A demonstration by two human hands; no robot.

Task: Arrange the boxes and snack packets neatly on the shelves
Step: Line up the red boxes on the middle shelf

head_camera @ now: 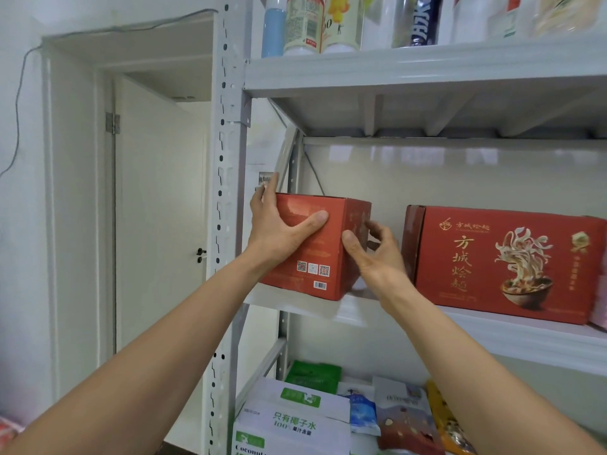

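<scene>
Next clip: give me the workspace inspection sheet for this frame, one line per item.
Surface: white middle shelf, holding two boxes.
Job's things: small red box at the left end, turned corner-out, apart from the big red box; white boxes and packets jumbled on the shelf below.
Clutter: nothing seen.
Hands: left hand grips the small red box at its left side; right hand pinches its right corner.
Cables: thin cable along the door frame and down the wall.
Surroundings: bottles on the top shelf; white door at left.
</scene>
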